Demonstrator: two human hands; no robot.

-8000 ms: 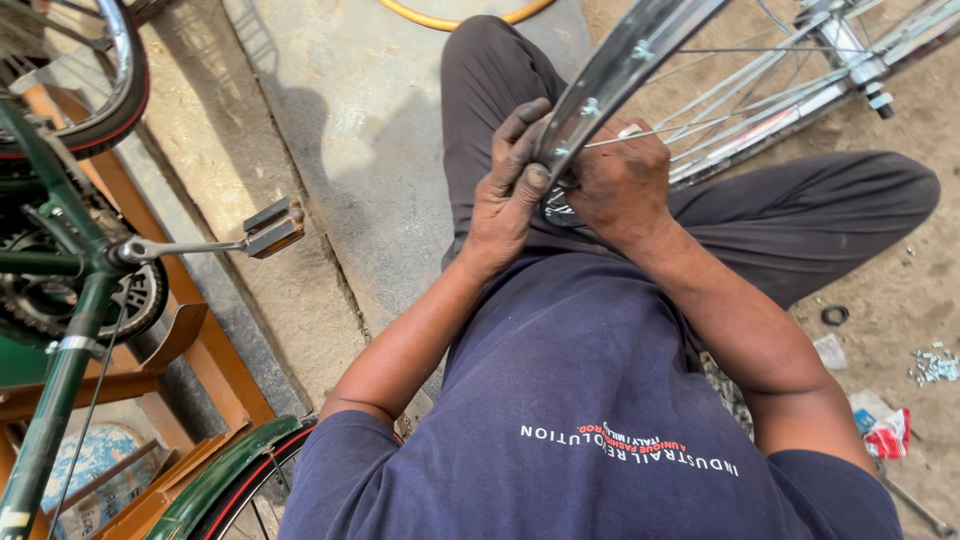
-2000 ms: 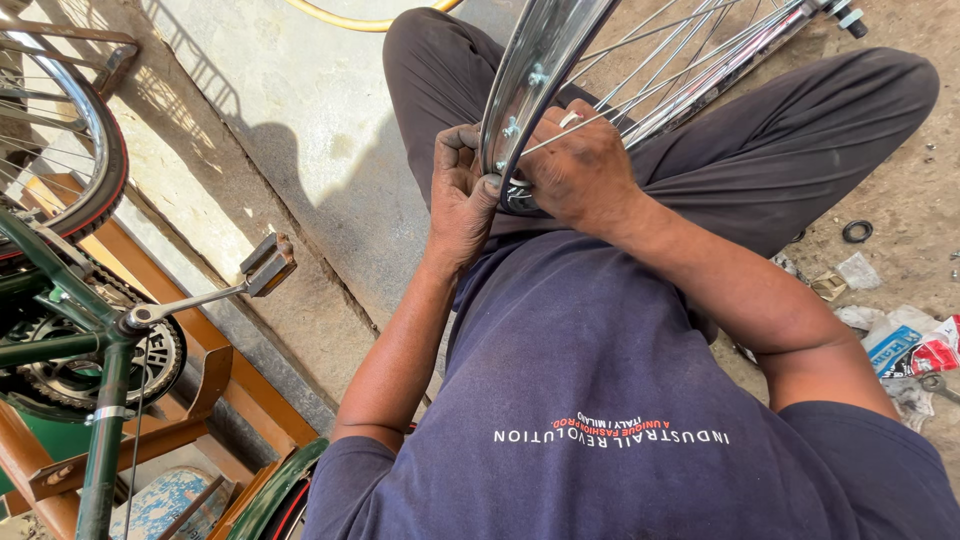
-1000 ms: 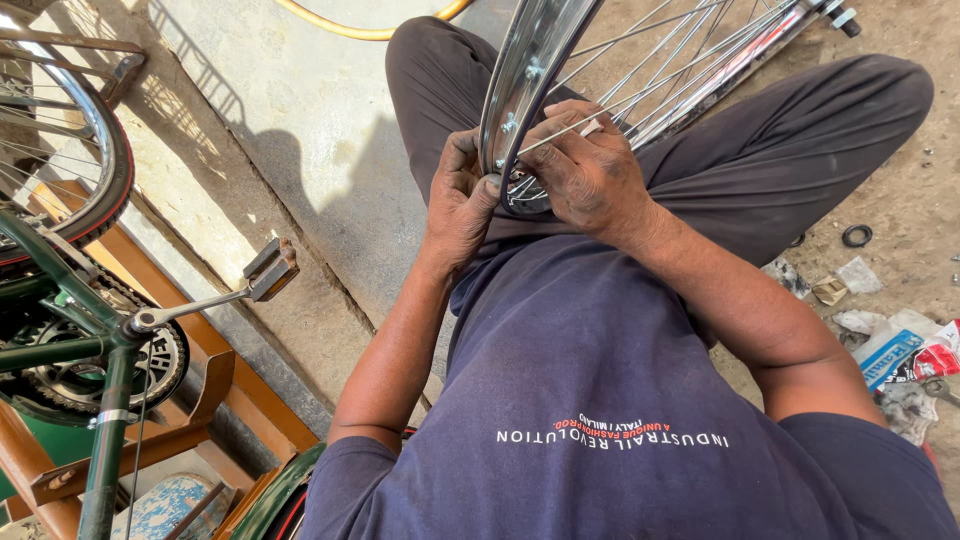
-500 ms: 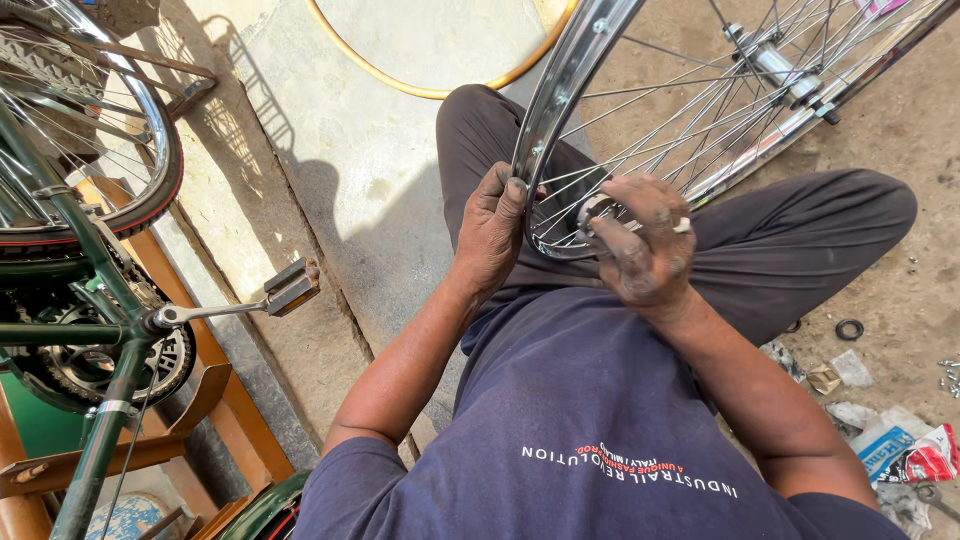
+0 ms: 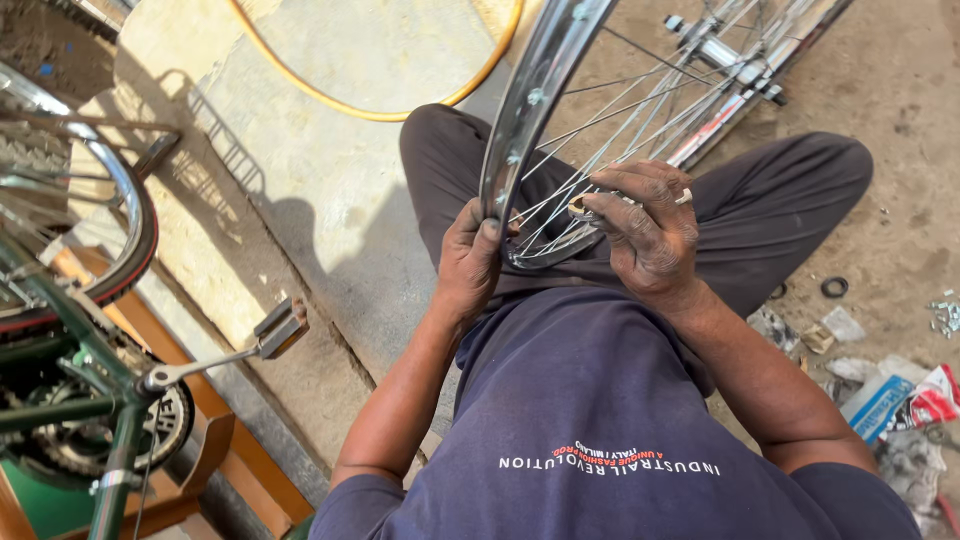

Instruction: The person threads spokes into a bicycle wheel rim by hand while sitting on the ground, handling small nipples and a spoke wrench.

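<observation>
At frame centre, the left hand (image 5: 468,262) grips the bicycle wheel rim (image 5: 528,110) upright over the lap, while the right hand (image 5: 648,225) pinches a small tool (image 5: 580,207) at the spokes (image 5: 610,130), seemingly adjusting a spoke nipple. Continuing likely calls for careful turns. No containers show; litter (image 5: 900,395) lies lower right.

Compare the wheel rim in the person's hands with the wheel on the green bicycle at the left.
The wheel rim is bare shiny metal with no tyre; the bicycle wheel wears a dark tyre with a reddish edge. The rim is loose, steadied by the left hand while the right hand works at its spokes; the bicycle wheel sits mounted beside the green frame. Both are spoked.
</observation>
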